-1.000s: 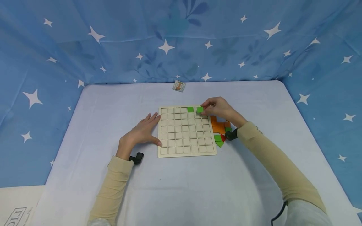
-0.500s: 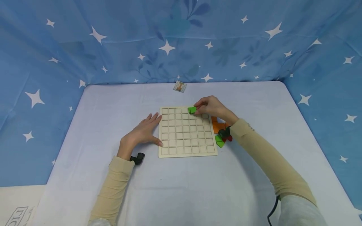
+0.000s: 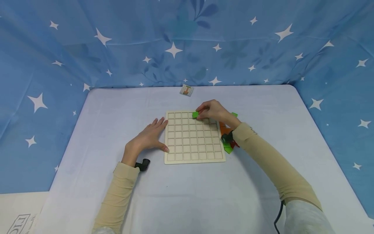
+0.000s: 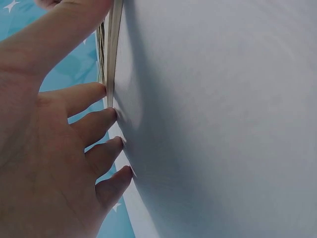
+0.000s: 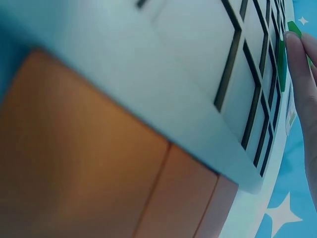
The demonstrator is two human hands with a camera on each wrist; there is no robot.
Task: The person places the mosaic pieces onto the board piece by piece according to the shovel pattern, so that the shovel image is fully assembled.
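Note:
A pale wooden grid board [image 3: 194,161] lies flat on the table. Between thumb and fingertips my right hand [image 3: 214,111] pinches a small green square tile [image 3: 195,114] at the board's far row. In the right wrist view, the pinched tile [image 5: 294,28] sits tilted at the fingertips, with another green tile [image 5: 282,64] low on the board beside it. My left hand [image 3: 147,135] touches the board's left edge, fingers and thumb spread. In the left wrist view its fingertips [image 4: 111,115] meet the board's edge and the table.
Orange tiles [image 3: 224,130], green tiles [image 3: 228,150] and a red tile [image 3: 236,144] lie along the board's right side, partly hidden by my right wrist. Another green tile [image 3: 234,114] shows behind that wrist. A small printed card [image 3: 186,90] lies beyond the board, near the blue curtain [image 3: 172,65].
My right hand has moved left along the far row with its green tile, to where the other green tile was visible. My left hand stays in place.

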